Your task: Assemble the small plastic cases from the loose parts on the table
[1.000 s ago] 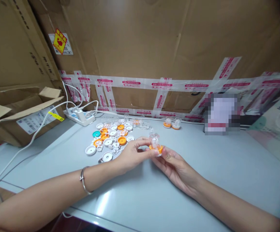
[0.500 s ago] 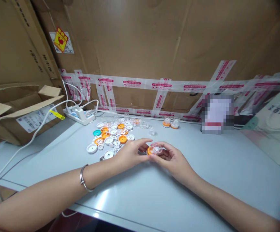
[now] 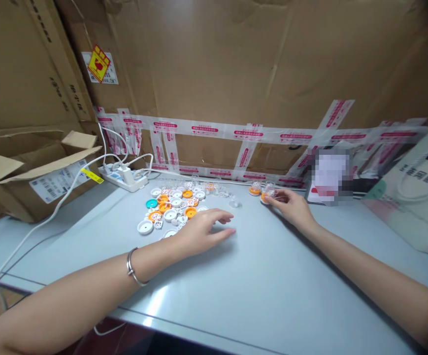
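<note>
My right hand (image 3: pixel 289 207) reaches to the back of the table, its thumb and fingertips pinched on a small round piece with an orange base and clear top (image 3: pixel 265 198). A similar finished-looking piece (image 3: pixel 255 188) stands just left of it; another clear top behind the held one is partly covered. My left hand (image 3: pixel 204 229) hovers over the table with fingers apart and nothing between them. Beside it lies a pile of loose round parts, among them a white ring (image 3: pixel 145 227), an orange disc (image 3: pixel 190 213) and a teal disc (image 3: pixel 151 203). The hand hides some of the pile's near edge.
Behind the table stands a large taped cardboard box (image 3: pixel 199 74). An open carton (image 3: pixel 40 182) is at the left, near a white power strip (image 3: pixel 125 180) with cables. At the right are a blurred upright object (image 3: pixel 330 175) and a pale printed bag (image 3: pixel 413 197).
My right hand has carried the orange-and-clear piece from beside my left hand to the standing pieces at the back. My left hand has let go of it and stays near the pile.
</note>
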A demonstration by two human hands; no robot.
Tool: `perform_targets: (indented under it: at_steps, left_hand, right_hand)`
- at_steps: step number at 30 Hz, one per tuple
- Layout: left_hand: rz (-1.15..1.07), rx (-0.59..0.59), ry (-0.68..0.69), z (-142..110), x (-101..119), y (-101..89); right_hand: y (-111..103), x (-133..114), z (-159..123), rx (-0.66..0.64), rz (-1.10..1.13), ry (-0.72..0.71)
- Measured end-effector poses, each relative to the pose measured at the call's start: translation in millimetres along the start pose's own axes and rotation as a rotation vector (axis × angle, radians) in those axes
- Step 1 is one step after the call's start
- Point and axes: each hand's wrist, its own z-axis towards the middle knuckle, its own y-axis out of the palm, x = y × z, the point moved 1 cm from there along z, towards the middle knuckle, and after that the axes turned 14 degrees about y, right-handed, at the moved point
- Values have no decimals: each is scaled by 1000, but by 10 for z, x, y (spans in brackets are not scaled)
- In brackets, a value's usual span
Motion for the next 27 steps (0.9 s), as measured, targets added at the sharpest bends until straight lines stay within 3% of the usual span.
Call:
perform_targets:
  at_steps: [9, 15, 21, 23, 24, 26, 27]
  left_hand:
    - [118, -175, 193, -38, 38, 45]
    - [186, -261, 252, -53, 83, 58]
    - [312, -306, 350, -76, 114, 72]
    - [359, -317, 414, -89, 125, 95]
    - [381, -325, 444, -97, 136, 106]
    - [417, -348, 495, -110, 173, 122]
    - [425, -364, 519, -117, 200, 124]
  right_hand:
    - [154, 49, 99, 49, 29, -44]
    - [167, 86, 118, 69, 65, -67]
    - [9, -105, -198, 197, 171, -224]
    - [-38, -178, -438, 102, 163, -308]
    - [-44, -211, -568, -13, 125, -370]
    - [-18, -269, -824, -376, -39, -542]
    - [-3, -288, -925, -452, -87, -562]
